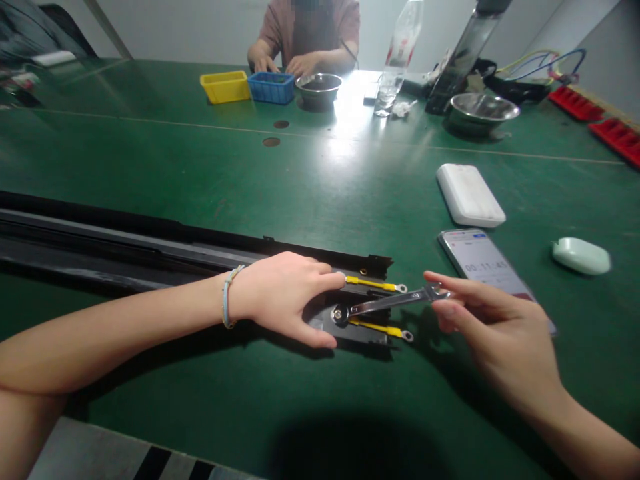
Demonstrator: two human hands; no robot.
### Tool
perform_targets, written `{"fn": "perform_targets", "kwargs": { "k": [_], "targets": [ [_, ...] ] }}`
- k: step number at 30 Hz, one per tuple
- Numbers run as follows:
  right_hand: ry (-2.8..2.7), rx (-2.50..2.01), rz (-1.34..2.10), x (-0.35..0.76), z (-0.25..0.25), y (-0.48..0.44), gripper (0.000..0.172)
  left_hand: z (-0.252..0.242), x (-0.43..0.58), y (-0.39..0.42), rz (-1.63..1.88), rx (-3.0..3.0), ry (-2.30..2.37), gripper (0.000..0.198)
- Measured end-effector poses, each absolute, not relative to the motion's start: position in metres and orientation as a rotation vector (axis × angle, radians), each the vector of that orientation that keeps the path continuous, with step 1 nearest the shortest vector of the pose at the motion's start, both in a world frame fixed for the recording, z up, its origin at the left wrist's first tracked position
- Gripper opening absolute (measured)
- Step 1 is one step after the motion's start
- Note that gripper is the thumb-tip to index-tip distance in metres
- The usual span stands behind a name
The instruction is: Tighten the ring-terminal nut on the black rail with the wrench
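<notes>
My left hand (287, 297) lies over the end of a long black metal rail (180, 233), with thumb and fingers spread. Between thumb and finger, the ring end of a combination wrench (390, 303) sits around a bolt (340, 315) on the rail. The wrench's other end is pinched between the thumb and fingers of my right hand (500, 327). Two yellow wires stick out past the rail's end, an upper wire (373, 284) and a lower wire (380, 328), each tipped with a ring terminal. My left hand hides part of the rail and the upper wire's start.
By my right hand lie a phone (487, 260), a white power bank (470, 195) and a pale green case (581, 256). Farther back stand a yellow bin (225, 88), a blue bin (271, 88), metal bowls (320, 93) and a bottle (395, 67). A person (305, 40) sits opposite.
</notes>
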State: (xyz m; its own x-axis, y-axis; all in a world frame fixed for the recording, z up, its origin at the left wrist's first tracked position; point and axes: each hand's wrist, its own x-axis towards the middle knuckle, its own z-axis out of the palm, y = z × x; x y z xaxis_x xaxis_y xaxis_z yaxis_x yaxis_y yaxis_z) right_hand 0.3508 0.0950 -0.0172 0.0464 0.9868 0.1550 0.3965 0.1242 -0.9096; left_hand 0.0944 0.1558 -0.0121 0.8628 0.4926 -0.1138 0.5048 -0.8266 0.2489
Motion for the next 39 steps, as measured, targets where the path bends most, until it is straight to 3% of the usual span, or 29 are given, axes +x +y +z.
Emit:
{"fn": "perform_targets", "kwargs": {
  "k": [9,23,39],
  "targets": [
    [-1.526,-1.379,0.837,0.351,-0.018,0.095,0.015,-0.012,0.093,0.156,-0.078,2.761,0.751,0.056],
    [-1.634,-0.969,1.078,0.351,-0.018,0.083,0.020,-0.014,0.101,0.168,-0.082,2.766,0.755,0.056],
    [-1.623,-1.102,0.960,0.351,-0.016,0.088,0.018,-0.014,0.096,0.164,-0.075,2.769,0.755,0.055]
  ]
}}
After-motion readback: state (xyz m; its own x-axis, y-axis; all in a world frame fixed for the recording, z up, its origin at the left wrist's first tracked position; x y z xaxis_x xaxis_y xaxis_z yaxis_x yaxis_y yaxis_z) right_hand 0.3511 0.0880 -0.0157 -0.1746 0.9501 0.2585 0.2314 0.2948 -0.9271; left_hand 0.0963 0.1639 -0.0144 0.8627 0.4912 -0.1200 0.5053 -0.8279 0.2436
